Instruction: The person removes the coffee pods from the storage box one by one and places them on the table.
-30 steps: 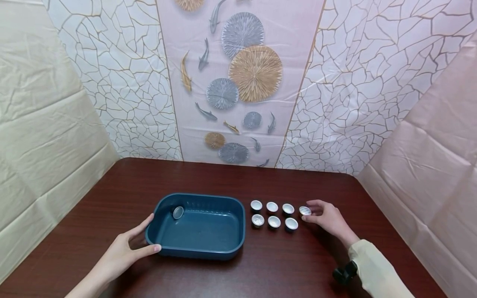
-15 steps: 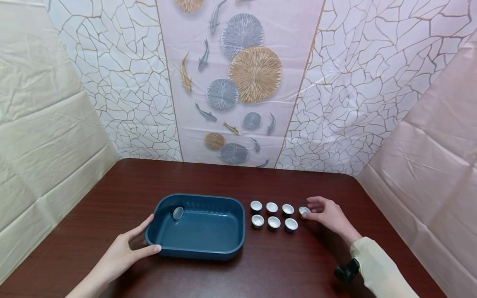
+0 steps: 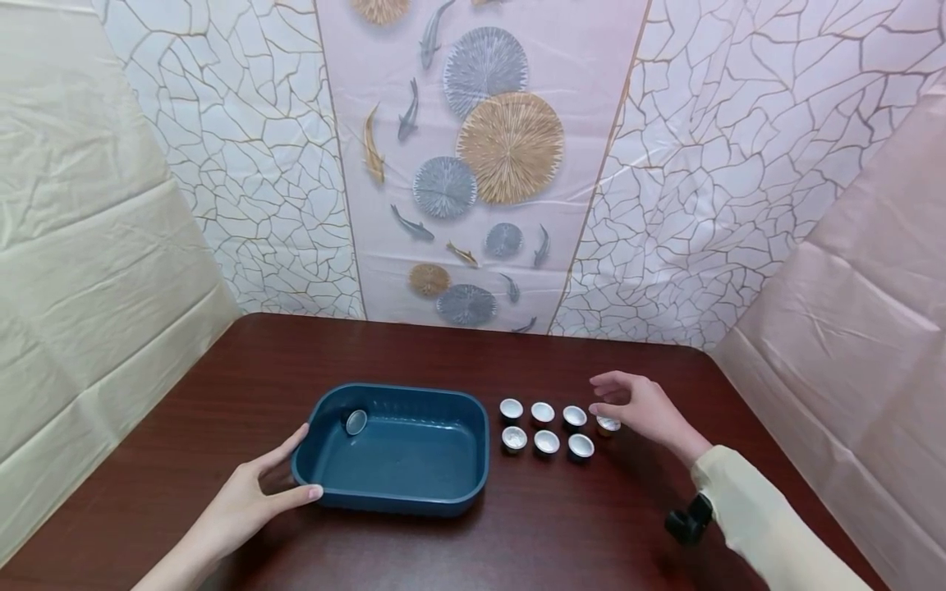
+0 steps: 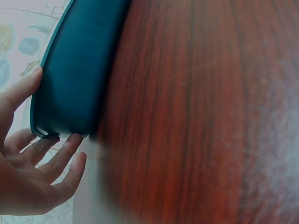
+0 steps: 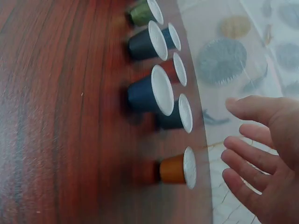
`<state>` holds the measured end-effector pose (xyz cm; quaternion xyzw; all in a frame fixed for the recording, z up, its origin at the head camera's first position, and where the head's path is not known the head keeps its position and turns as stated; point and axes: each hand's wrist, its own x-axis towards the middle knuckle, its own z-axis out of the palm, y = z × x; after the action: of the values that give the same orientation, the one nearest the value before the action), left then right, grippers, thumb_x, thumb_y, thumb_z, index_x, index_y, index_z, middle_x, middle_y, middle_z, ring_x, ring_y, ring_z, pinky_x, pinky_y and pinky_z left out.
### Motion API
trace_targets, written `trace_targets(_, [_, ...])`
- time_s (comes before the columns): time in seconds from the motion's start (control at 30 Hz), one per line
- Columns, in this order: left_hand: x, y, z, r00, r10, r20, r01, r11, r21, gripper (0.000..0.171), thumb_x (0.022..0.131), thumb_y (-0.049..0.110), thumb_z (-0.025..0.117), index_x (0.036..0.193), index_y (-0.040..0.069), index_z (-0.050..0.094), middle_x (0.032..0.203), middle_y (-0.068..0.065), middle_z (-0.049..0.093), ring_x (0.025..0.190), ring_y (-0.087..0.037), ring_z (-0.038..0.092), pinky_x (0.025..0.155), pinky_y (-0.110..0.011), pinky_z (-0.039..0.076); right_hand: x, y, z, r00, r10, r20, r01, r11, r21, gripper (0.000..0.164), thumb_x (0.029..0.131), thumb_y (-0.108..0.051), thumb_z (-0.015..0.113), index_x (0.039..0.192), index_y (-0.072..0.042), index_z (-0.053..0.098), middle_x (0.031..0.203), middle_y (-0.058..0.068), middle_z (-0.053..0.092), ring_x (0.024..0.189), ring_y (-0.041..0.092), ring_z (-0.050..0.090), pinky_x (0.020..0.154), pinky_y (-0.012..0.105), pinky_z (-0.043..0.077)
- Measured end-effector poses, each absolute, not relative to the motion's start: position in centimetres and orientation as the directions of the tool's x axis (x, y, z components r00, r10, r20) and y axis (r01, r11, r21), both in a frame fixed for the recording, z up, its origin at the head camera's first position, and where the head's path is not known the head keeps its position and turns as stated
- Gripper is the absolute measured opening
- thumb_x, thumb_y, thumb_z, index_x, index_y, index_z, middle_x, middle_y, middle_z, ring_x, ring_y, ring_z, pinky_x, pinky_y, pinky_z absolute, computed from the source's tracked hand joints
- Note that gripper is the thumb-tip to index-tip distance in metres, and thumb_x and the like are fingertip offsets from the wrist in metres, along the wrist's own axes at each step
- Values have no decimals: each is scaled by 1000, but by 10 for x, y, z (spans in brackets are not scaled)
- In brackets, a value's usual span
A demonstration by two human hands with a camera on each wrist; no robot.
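My left hand (image 3: pixel 240 501) grips the left end of a blue rectangular tray (image 3: pixel 414 498), thumb at the near side and fingers at the left rim. In the left wrist view its fingertips touch the end of the tray. One coffee capsule (image 3: pixel 356 422) lies tipped inside, near the far left corner. Several more capsules stand lid up in two rows right of the tray. My right hand (image 3: pixel 639 406) hovers over the right end of the far row, fingers loosely bent around nothing. Below it stands an orange capsule (image 5: pixel 173 169), partly hidden in the head view and apart from the fingers.
Beside the orange capsule stand dark blue (image 5: pixel 142 94), black (image 5: pixel 142 45), red (image 5: pixel 174 70) and green (image 5: pixel 141 14) capsules, close together. The dark red wooden table (image 3: pixel 517 542) runs back to a patterned cloth (image 3: pixel 473 164). Pale cloths hang at both sides.
My right hand has come off the end capsule, rising and shifting slightly left. That capsule remains standing in the row. The left hand has kept its place on the tray.
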<state>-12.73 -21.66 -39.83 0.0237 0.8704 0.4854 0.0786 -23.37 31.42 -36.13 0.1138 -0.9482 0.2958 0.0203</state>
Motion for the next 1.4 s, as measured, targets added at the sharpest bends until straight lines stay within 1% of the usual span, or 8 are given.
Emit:
trace_targets(0.33, [-127, -217, -398, -988, 107, -113, -41, 522, 852, 87, 84, 35, 78, 156, 26, 29, 148, -22, 50, 120, -26, 65, 89, -25, 53, -242, 273, -337, -913, -374, 165, -403, 751, -524, 46, 87, -26, 76, 130, -18, 63, 115, 4, 73, 107, 25, 69, 84, 31, 56])
trace_targets(0.53, [-128, -216, -400, -986, 109, -127, -53, 517, 855, 86, 85, 37, 77, 157, 27, 29, 150, -21, 47, 122, -27, 64, 98, -40, 52, -246, 249, -322, -856, -479, 194, -507, 707, -493, 46, 86, -25, 77, 130, -20, 63, 113, -1, 73, 103, 18, 69, 84, 35, 57])
trace_targets(0.63, [-129, -217, -400, -987, 108, -120, -47, 519, 853, 86, 85, 37, 77, 156, 27, 30, 150, -21, 47, 121, -26, 65, 95, -36, 53, -250, 236, -316, -820, -538, 195, -559, 681, -473, 46, 86, -25, 77, 130, -20, 63, 111, -2, 73, 101, 16, 69, 84, 39, 57])
trace_targets(0.73, [-130, -217, -400, -988, 107, -116, -44, 520, 853, 86, 84, 36, 78, 156, 27, 30, 150, -21, 47, 120, -25, 65, 92, -30, 53, -255, 225, -312, -788, -593, 165, -594, 662, -457, 46, 86, -25, 77, 130, -22, 63, 110, -4, 73, 102, 13, 68, 85, 39, 57])
trace_targets(1.0, [-129, -218, -401, -986, 96, -136, -66, 528, 847, 87, 85, 38, 77, 156, 28, 29, 151, -22, 45, 121, -27, 64, 98, -44, 52, -267, 193, -307, -681, -729, 68, -676, 590, -441, 49, 89, -30, 74, 134, -23, 59, 118, -4, 71, 108, 12, 66, 88, 35, 57])
trace_targets(1.07, [-129, -217, -401, -986, 99, -135, -64, 521, 851, 86, 85, 38, 77, 156, 28, 29, 151, -22, 45, 121, -27, 64, 98, -44, 52, -269, 186, -306, -658, -751, 57, -692, 573, -440, 50, 89, -31, 75, 135, -23, 59, 119, -4, 71, 108, 12, 65, 88, 35, 57])
trace_targets(1.23, [-130, -218, -401, -989, 102, -108, -40, 518, 855, 86, 84, 36, 78, 156, 29, 30, 151, -21, 47, 120, -26, 65, 94, -34, 54, -278, 162, -307, -604, -795, 56, -741, 534, -406, 52, 89, -32, 74, 137, -23, 57, 120, -5, 69, 108, 9, 64, 87, 32, 56])
trace_targets(1.4, [-130, -218, -401, -990, 91, -110, -46, 526, 849, 87, 84, 37, 78, 156, 28, 31, 149, -22, 48, 119, -26, 65, 94, -37, 54, -292, 132, -310, -550, -834, 40, -770, 488, -411, 54, 88, -30, 75, 138, -22, 56, 125, -4, 67, 112, 10, 63, 91, 34, 55])
